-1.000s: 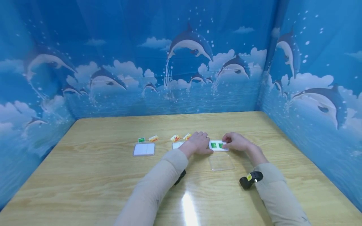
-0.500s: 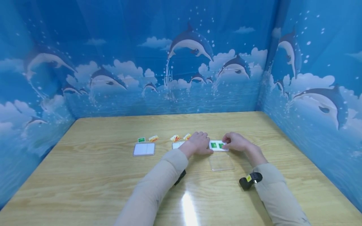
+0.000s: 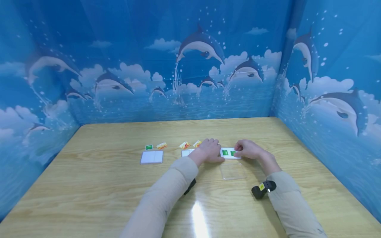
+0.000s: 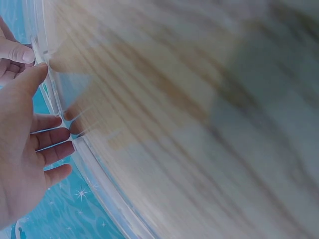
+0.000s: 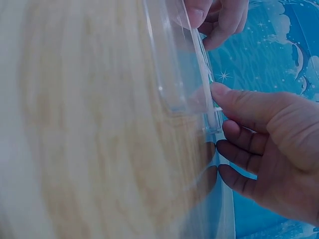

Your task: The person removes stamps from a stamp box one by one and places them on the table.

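A white card (image 3: 229, 157) lies on the table in front of my hands in the head view, with two small green picture pieces (image 3: 225, 152) side by side on it. Beside its left end is my left hand (image 3: 210, 150), fingers spread loosely and thumb at the near corner. My right hand (image 3: 250, 149) is at the other end, its thumb touching the right green piece. From the right wrist view, the right thumb (image 5: 249, 104) presses at the end of a clear plastic case (image 5: 182, 64), the other fingertips resting on the table. The left wrist view has the left thumb (image 4: 35, 77) at the case edge.
An empty-looking clear cover (image 3: 233, 172) lies nearer me. Left of the hands are two more white-filled cases (image 3: 151, 157), one partly covered by the left arm. Behind them lie a green piece (image 3: 148, 147) and several yellow-red pieces (image 3: 162, 145). Dolphin-print curtains surround the wooden table (image 3: 89, 185).
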